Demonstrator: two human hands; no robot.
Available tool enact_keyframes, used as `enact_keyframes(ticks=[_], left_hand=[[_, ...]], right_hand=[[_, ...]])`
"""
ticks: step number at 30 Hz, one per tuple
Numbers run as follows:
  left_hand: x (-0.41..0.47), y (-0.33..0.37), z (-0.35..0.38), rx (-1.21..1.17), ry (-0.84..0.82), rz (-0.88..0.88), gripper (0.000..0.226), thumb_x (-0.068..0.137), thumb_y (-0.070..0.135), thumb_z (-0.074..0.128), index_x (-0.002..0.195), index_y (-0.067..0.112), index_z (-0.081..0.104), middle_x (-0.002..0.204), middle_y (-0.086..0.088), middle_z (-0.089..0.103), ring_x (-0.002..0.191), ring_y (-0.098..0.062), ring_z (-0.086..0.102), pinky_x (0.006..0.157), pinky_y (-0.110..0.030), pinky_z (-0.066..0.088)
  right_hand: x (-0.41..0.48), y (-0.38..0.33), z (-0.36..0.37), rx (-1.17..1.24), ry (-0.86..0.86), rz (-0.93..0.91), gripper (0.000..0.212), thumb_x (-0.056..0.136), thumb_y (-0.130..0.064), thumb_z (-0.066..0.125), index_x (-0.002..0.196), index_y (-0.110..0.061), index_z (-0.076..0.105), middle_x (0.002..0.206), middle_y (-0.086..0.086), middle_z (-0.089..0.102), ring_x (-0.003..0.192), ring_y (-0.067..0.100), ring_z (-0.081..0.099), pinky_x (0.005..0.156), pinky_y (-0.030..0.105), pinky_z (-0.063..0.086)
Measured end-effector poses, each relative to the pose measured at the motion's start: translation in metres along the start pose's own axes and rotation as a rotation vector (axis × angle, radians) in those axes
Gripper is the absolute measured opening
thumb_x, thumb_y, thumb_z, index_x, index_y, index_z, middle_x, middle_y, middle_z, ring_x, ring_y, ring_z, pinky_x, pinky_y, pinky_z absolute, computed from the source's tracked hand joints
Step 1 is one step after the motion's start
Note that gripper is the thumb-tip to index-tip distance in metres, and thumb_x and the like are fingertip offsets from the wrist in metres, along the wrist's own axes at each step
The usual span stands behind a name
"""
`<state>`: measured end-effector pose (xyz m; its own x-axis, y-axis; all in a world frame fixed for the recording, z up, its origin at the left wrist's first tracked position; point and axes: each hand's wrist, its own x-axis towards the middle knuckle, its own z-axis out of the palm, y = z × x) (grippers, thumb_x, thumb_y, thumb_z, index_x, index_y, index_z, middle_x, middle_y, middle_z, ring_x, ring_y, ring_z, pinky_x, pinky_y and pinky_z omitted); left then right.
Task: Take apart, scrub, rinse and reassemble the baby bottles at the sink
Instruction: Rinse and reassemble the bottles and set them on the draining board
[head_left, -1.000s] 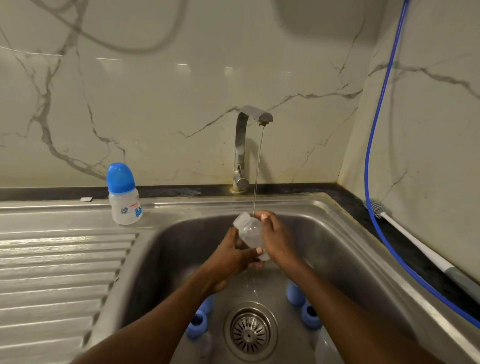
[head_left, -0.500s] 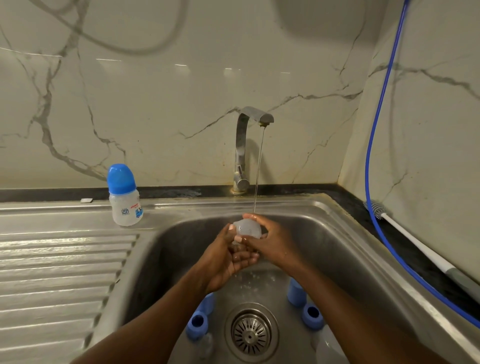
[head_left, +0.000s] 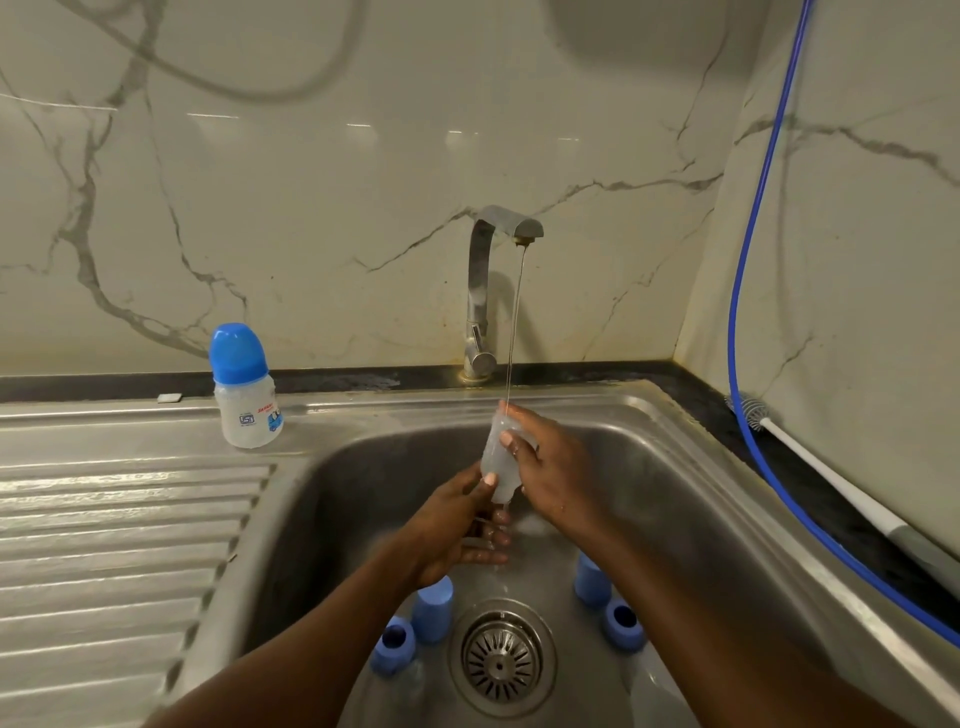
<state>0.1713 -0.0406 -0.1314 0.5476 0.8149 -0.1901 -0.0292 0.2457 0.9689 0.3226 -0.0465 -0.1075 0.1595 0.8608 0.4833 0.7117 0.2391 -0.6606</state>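
A clear bottle body (head_left: 497, 462) hangs over the sink basin (head_left: 675, 499), tilted with one end up under the thin stream from the tap (head_left: 506, 228). My right hand (head_left: 553, 470) grips its upper part. My left hand (head_left: 457, 525) holds its lower end, thumb on the plastic and fingers spread below. An assembled bottle with a blue cap (head_left: 244, 387) stands on the sink ledge at the left. Several blue caps and collars lie on the basin floor: two to the left of the drain (head_left: 432, 609) (head_left: 393, 644), two to the right (head_left: 592, 579) (head_left: 623, 623).
The round drain strainer (head_left: 501, 657) sits at the basin's middle. A ribbed draining board (head_left: 119, 545) spreads to the left. A white-handled bottle brush (head_left: 810, 462) lies on the dark counter at the right, beside a blue hose (head_left: 748, 260) hanging down the wall.
The bottle body turned in my hands, from tilted, to end-on, to tilted with one end up under the stream. My left hand slid down to its lower end.
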Motion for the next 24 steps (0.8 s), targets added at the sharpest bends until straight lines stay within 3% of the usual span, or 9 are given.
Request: enact_keyframes(ticks=[4,7,10,14,17,18,20,22,24], left_hand=[[0.002,0.000,-0.001,-0.051,0.059,0.101,0.032,0.097,0.010,0.057,0.128,0.015,0.051,0.118,-0.019,0.065,0.101,-0.030,0.069,0.089,-0.045,0.058],[0.003,0.002,-0.002,-0.058,0.126,0.170,0.036,0.086,0.006,0.067,0.118,0.006,0.050,0.111,-0.019,0.067,0.096,-0.029,0.072,0.087,-0.042,0.059],[0.002,0.004,0.002,-0.042,0.073,0.201,0.050,0.077,0.019,0.075,0.115,0.003,0.047,0.099,-0.021,0.071,0.084,-0.031,0.071,0.078,-0.038,0.060],[0.002,0.006,0.004,0.121,0.172,0.323,0.023,0.092,0.014,0.064,0.105,0.001,0.050,0.085,-0.020,0.071,0.070,-0.030,0.069,0.062,-0.030,0.057],[0.002,0.008,0.000,0.156,0.277,0.382,0.017,0.096,0.014,0.059,0.105,0.002,0.052,0.085,-0.020,0.071,0.066,-0.027,0.066,0.060,-0.030,0.055],[0.001,0.008,0.000,0.127,0.284,0.388,0.017,0.096,0.014,0.058,0.107,0.002,0.053,0.086,-0.020,0.071,0.066,-0.026,0.066,0.060,-0.030,0.056],[-0.001,0.009,0.000,0.091,0.256,0.401,0.018,0.098,0.016,0.055,0.109,0.002,0.055,0.085,-0.018,0.072,0.066,-0.025,0.067,0.060,-0.028,0.057],[-0.001,0.010,0.003,0.104,0.212,0.432,0.019,0.100,0.016,0.051,0.114,0.005,0.058,0.086,-0.016,0.072,0.071,-0.026,0.069,0.064,-0.029,0.058],[0.000,0.011,0.007,0.144,0.171,0.466,0.024,0.101,0.015,0.049,0.122,0.013,0.060,0.094,-0.014,0.072,0.082,-0.027,0.070,0.073,-0.032,0.059]], right_hand=[[0.000,0.001,-0.003,0.137,0.018,0.098,0.039,0.101,-0.033,0.047,0.140,-0.032,0.042,0.134,0.006,0.051,0.113,0.023,0.057,0.084,0.041,0.057],[-0.001,0.002,-0.006,0.192,0.005,0.235,0.042,0.097,-0.036,0.055,0.135,-0.030,0.039,0.133,0.008,0.048,0.109,0.026,0.058,0.079,0.044,0.059],[0.001,0.007,-0.007,0.115,0.041,0.310,0.042,0.098,-0.038,0.053,0.137,-0.026,0.043,0.131,0.008,0.050,0.103,0.023,0.059,0.075,0.039,0.060],[-0.005,0.004,-0.006,0.381,-0.107,0.565,0.032,0.104,-0.022,0.041,0.134,-0.028,0.048,0.133,0.008,0.049,0.096,0.024,0.061,0.058,0.026,0.058],[-0.002,0.005,-0.010,0.595,-0.268,0.597,0.047,0.097,-0.003,0.044,0.139,-0.022,0.045,0.128,0.008,0.051,0.099,0.023,0.060,0.066,0.027,0.058],[-0.001,0.006,-0.011,0.516,-0.322,0.537,0.056,0.093,-0.001,0.052,0.143,-0.024,0.041,0.130,0.005,0.049,0.102,0.022,0.059,0.071,0.027,0.057],[-0.004,0.008,-0.008,0.109,-0.376,0.359,0.070,0.085,-0.016,0.071,0.145,-0.028,0.036,0.134,-0.002,0.046,0.113,0.021,0.055,0.086,0.032,0.053],[-0.006,0.013,-0.002,-0.055,-0.278,0.261,0.066,0.081,-0.031,0.077,0.137,-0.026,0.044,0.129,0.001,0.054,0.116,0.020,0.055,0.096,0.037,0.049],[-0.004,0.014,-0.003,0.026,-0.109,0.293,0.054,0.082,-0.033,0.076,0.130,-0.022,0.053,0.122,0.004,0.060,0.111,0.018,0.059,0.095,0.036,0.050]])
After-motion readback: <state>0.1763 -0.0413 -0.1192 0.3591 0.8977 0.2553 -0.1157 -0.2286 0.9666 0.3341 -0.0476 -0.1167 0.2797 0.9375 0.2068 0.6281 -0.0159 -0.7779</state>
